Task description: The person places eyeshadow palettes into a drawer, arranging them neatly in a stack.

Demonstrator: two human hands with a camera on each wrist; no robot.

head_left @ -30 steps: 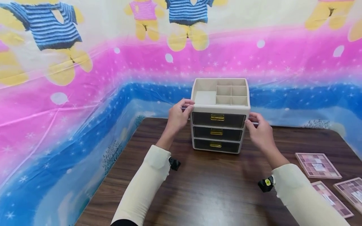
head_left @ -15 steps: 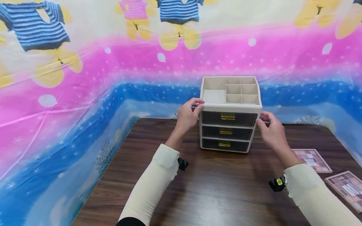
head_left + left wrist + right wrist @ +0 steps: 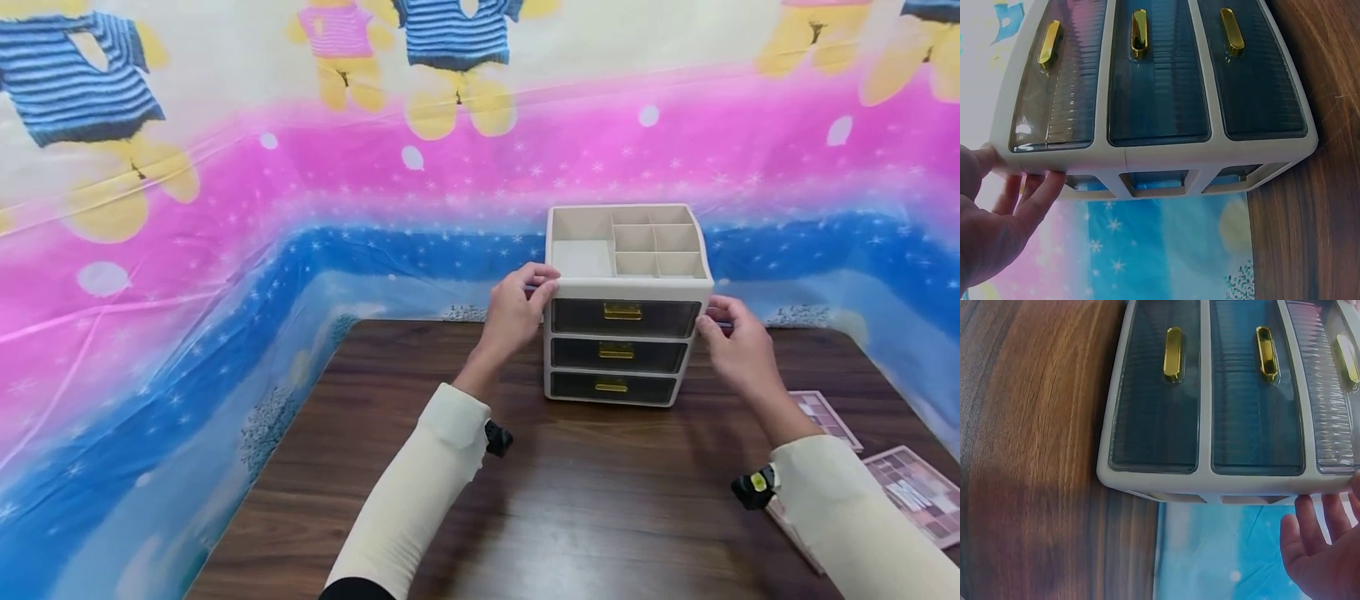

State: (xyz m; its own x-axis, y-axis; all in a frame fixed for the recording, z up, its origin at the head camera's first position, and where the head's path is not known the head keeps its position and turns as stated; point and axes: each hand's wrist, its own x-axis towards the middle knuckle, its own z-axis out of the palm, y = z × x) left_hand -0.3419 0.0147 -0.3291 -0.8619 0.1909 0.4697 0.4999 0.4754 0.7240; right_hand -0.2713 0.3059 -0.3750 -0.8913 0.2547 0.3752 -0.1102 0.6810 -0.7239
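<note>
A cream drawer organizer [image 3: 628, 289] stands at the back of the brown table, with three dark see-through drawers, gold handles and a divided open top. All three drawers are closed. My left hand [image 3: 516, 310] grips its upper left front corner; the left wrist view shows the thumb at the front frame and the fingers [image 3: 1040, 201] along the side wall. On the opposite side, my right hand [image 3: 738, 343] holds the right edge a little lower, thumb in front and fingers [image 3: 1311, 526] against the side. The organizer's back is hidden.
Flat makeup palettes lie at the table's right: one [image 3: 825, 419] behind my right forearm, another [image 3: 917, 492] beside it, and a third [image 3: 793, 533] mostly covered by the sleeve. A printed cloth [image 3: 450, 250] hangs right behind the table [image 3: 570, 500].
Both hands have shifted the organizer to the right along the table, nearer the palettes. The head view has turned slightly right. Both hands have kept their hold on its sides.
</note>
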